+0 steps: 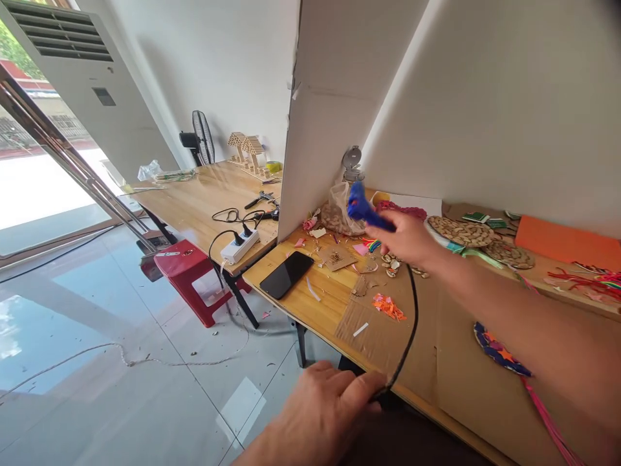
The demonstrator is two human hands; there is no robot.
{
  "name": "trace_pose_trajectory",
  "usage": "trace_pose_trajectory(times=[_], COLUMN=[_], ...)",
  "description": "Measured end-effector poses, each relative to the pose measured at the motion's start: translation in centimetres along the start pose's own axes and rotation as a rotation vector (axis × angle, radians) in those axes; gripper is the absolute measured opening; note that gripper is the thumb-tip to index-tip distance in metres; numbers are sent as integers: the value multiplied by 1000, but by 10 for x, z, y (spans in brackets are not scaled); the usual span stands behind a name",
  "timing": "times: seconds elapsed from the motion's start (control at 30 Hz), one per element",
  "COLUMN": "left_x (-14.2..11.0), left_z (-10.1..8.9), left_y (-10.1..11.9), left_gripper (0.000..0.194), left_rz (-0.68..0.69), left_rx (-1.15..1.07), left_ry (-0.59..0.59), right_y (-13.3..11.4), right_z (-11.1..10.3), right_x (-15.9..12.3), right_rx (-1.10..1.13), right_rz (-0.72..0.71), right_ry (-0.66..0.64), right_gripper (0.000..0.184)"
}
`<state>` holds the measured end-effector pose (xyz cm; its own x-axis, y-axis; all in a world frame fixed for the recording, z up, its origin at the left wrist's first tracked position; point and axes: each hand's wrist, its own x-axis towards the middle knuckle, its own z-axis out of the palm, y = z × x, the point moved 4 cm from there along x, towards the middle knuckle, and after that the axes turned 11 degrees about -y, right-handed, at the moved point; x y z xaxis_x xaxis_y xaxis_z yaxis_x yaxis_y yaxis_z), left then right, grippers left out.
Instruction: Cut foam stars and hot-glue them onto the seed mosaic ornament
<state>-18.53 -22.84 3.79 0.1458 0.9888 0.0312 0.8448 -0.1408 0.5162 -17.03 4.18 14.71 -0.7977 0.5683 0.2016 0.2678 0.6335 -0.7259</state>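
Note:
My right hand (400, 236) is closed round the handle of a blue hot glue gun (361, 206), raised above the back of the cardboard-covered table. From beneath that hand a black power cord (414, 310) curves down to the table's front edge. There my left hand (330, 401) has its fingers wrapped round the cord. Below the cord's upper part lie orange paper scraps (388, 307) on corrugated cardboard (373, 340). Under my right forearm is a round dark blue piece with orange stars (502, 349), with pink ribbon (548, 414) trailing from it.
A black phone (287, 274) lies near the left table edge. Behind stand a bag of wood slices (334, 213) and round wood-slice mats (460, 232). On the neighbouring table sits a white power strip (240, 246). A red stool (187, 265) stands on the floor.

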Motion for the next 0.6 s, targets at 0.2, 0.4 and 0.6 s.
trace_pose_trajectory(times=[0.2,0.4,0.6], left_x=[-30,-15,-13], left_z=[41,87,69], left_y=[-57,-88,-87], left_gripper=[26,36,34], left_rz=[-499,-544,-506], left_rx=[-58,-100,-182], left_ry=[-287,-324,-163], right_y=[55,69,73], right_z=[74,101,115], right_x=[5,17,18], right_rx=[-451,-600,-679], right_rz=[159,168,164], right_ry=[-146,-196,-183], right_gripper=[28,29,36])
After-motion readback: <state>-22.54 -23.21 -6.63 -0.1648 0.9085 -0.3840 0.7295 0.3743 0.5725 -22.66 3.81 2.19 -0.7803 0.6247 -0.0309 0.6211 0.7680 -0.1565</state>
